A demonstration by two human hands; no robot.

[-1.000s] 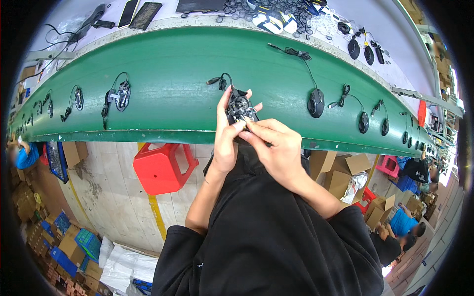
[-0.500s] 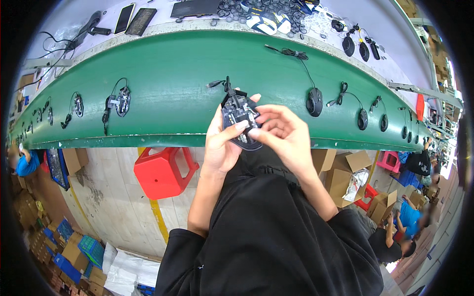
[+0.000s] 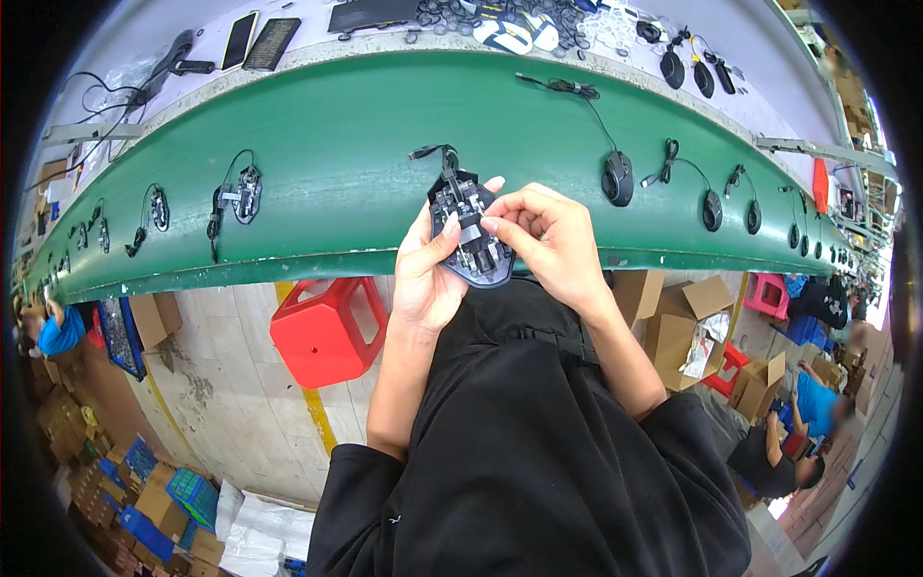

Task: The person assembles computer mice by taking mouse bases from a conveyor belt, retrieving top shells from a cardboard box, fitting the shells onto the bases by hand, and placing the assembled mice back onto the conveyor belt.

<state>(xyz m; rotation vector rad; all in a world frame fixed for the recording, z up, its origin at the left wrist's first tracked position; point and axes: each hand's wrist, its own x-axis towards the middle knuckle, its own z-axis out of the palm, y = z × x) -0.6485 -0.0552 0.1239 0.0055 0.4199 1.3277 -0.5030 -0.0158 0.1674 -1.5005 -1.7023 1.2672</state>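
Note:
An opened computer mouse [image 3: 484, 260], its inner parts bared, rests in my left hand [image 3: 427, 281] above the front edge of the green belt [image 3: 365, 173]. The left fingers wrap behind it and the thumb lies over its left side. From the right, my right hand [image 3: 561, 245] reaches in with thumb and forefinger pinched together at the upper right of the mouse's insides. Whatever small part sits between those fingertips is hidden. A bundled cable and plug run from the mouse's far end onto the belt.
Opened mice [image 3: 247, 194] with cables lie along the belt to the left; closed black mice [image 3: 617, 179] lie to the right. Behind is a shelf with phones and many small dark rings. A red stool [image 3: 317, 337] and cardboard boxes [image 3: 673, 337] stand below; people sit farther off.
My right fingers have shifted up from the mouse's lower middle to its upper right and closed into a pinch. The left thumb has slid up and left, baring more of the insides.

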